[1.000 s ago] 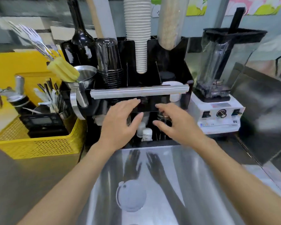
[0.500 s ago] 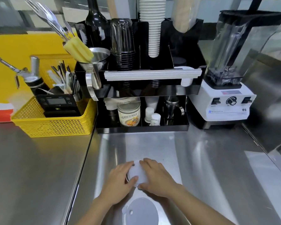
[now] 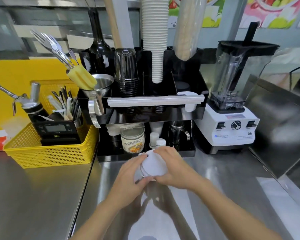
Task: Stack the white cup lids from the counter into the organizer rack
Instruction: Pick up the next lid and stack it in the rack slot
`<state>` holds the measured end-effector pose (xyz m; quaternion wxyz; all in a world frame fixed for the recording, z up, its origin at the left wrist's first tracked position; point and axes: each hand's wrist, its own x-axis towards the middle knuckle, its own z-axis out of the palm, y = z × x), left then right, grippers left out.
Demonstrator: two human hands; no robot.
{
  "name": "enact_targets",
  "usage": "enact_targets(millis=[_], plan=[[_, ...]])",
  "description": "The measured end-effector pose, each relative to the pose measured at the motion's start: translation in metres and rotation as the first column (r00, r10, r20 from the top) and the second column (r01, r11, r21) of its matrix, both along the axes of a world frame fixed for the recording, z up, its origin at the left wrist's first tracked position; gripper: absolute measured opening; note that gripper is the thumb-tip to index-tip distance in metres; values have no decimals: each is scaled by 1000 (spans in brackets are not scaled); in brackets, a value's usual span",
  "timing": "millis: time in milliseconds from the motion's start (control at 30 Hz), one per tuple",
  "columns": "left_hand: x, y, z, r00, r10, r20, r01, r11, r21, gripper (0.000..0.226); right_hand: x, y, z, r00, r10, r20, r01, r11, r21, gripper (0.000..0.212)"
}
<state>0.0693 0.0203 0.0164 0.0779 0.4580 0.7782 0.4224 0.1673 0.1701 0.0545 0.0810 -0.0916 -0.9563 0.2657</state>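
A white cup lid (image 3: pixel 153 165) is held tilted above the steel counter (image 3: pixel 223 187), just in front of the black organizer rack (image 3: pixel 200 108). My left hand (image 3: pixel 130 177) grips its left and lower edge. My right hand (image 3: pixel 171 166) grips its right and upper edge. The rim of another white lid (image 3: pixel 146 238) shows at the bottom edge, on the counter. A few white lids (image 3: pixel 189 101) sit at the right end of the rack's upper shelf, partly behind a silver bar (image 3: pixel 154 101).
The rack holds a white cup stack (image 3: pixel 155 40), clear cups (image 3: pixel 126 71), a dark bottle and a steel jug with forks. A yellow basket (image 3: pixel 47 153) stands to the left, a white blender (image 3: pixel 232 104) to the right. Jars and small bottles fill the rack's lower shelf.
Both hands came back from the rack to the counter, closed on a white lid there, and have now lifted it toward the rack. The view has tilted accordingly.
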Motion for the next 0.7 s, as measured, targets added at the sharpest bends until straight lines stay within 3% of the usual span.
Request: enact_targets(millis=[167, 300, 567, 700], plan=[[-13, 51, 85, 994, -22, -104, 38, 987, 155, 62, -5, 44, 81, 988, -29, -150, 44, 994, 101, 75], [-22, 90, 126, 987, -1, -163, 38, 973, 226, 56, -8, 80, 126, 982, -37, -183, 63, 988, 138, 70], [-40, 157, 170, 976, 26, -216, 43, 951, 305, 53, -32, 138, 177, 984, -93, -151, 135, 947, 292, 82], [-52, 183, 178, 971, 30, -237, 46, 950, 308, 51, -44, 163, 191, 989, -115, -94, 139, 935, 326, 76]])
